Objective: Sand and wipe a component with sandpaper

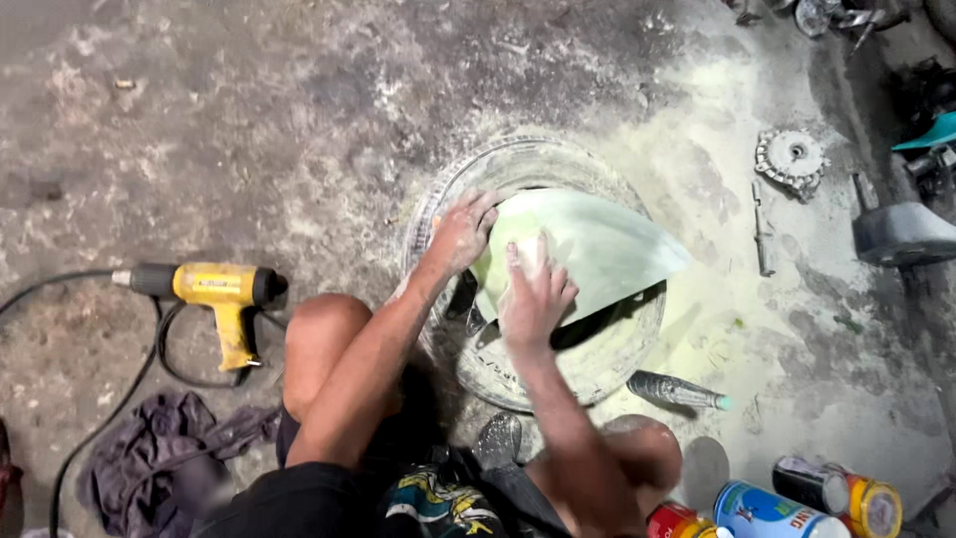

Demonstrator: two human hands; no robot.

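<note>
Both hands are flat and open on a pale green panel lying over a dusty tire mid-frame: left hand at its upper-left edge, right hand pressing lower down. Yellow heat gun sits at left.

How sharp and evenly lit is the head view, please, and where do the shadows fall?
Head view: light is brightest on the pale green panel and dusty floor right of the tyre; the right hand looks slightly soft; dark shadow sits under the panel; the corners fall dim.
</note>
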